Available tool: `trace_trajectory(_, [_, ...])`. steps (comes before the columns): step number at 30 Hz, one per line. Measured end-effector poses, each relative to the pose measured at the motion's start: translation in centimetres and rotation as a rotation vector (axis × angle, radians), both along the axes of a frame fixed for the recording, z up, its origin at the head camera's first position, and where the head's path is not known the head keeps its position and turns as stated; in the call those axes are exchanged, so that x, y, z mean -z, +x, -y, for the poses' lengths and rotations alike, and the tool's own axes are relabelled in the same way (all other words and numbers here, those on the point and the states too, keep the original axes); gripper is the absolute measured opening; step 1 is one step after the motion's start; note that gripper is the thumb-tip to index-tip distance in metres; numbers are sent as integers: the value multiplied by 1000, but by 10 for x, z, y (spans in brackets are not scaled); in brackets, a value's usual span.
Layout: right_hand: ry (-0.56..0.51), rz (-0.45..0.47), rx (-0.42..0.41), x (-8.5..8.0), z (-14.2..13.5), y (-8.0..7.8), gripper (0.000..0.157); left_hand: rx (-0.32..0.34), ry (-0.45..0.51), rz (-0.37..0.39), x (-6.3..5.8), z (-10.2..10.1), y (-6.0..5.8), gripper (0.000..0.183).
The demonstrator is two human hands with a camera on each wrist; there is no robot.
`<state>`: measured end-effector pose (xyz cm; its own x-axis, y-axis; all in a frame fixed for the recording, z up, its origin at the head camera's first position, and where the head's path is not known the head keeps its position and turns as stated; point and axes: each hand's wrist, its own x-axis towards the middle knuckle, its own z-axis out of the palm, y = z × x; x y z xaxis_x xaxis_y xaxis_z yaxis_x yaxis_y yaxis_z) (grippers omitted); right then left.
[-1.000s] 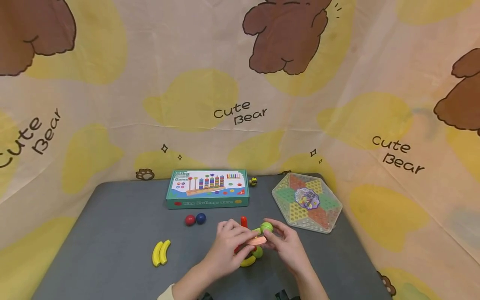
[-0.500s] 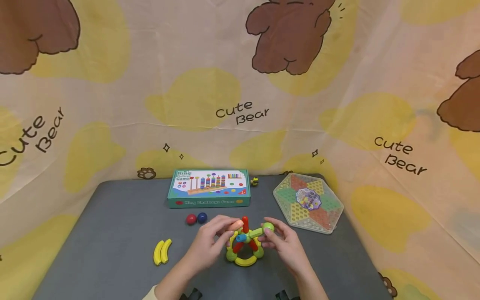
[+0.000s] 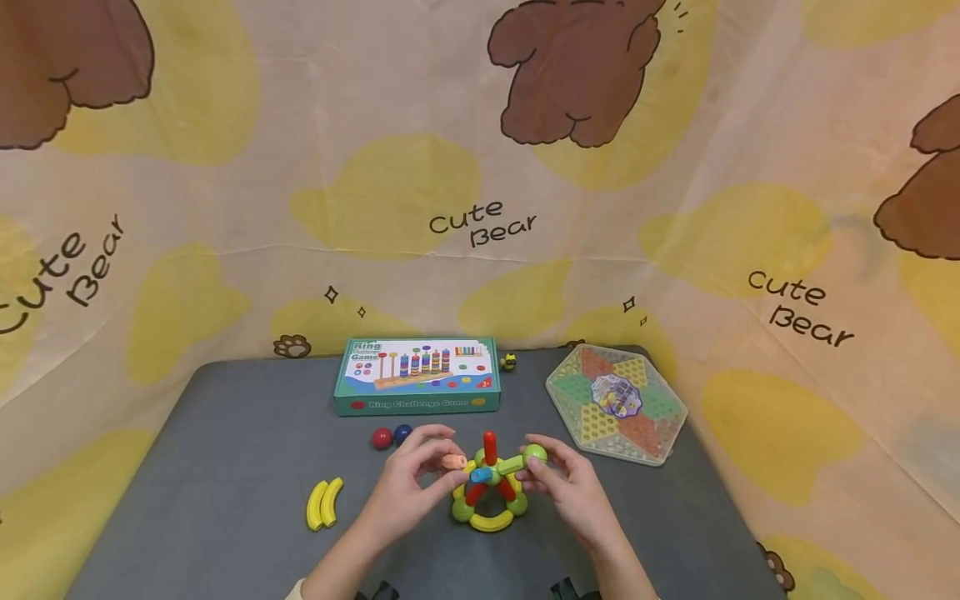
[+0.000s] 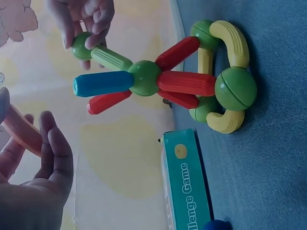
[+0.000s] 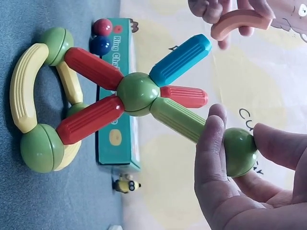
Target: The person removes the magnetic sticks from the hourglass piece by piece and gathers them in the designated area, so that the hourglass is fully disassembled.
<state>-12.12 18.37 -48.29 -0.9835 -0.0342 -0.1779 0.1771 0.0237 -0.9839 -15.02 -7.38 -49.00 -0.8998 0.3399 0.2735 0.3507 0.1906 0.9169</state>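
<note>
A structure of magnetic sticks and balls stands on the table: curved yellow sticks [image 3: 492, 522] and green balls make its base ring, and red sticks [image 5: 93, 67] rise to a central green ball [image 5: 138, 94]. From that ball a blue stick [image 4: 103, 83], a red one and a light green stick [image 5: 178, 118] point outward. My right hand [image 3: 566, 483] pinches the green ball [image 5: 241, 152] at the light green stick's outer end. My left hand [image 3: 408, 479] holds a curved orange stick [image 4: 23, 130] between thumb and fingers, apart from the structure, left of the blue stick.
Two curved yellow sticks [image 3: 324, 503] lie at the left. Red [image 3: 382, 438] and blue balls [image 3: 402, 434] sit before a green game box [image 3: 417, 404]. A small yellow figure [image 3: 509, 362] stands beside the box; a hexagonal Chinese checkers board [image 3: 617, 405] lies at the right.
My left hand has drawn back leftward from over the structure with the curved orange stick, uncovering the blue stick and centre. My right hand stays at the green ball.
</note>
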Motion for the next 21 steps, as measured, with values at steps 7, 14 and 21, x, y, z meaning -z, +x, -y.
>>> trace_trajectory(7, [-3,4,-4,1,-1,-1,42,-15,-2,-7,5,4,1,27])
trace_trajectory(14, [0,16,-9,2,-2,-1,44,35,-63,-1,9,20,-3,67])
trace_trajectory(21, [8,18,-6,1,-3,-2,42,-12,-255,51,16,38,-4,76])
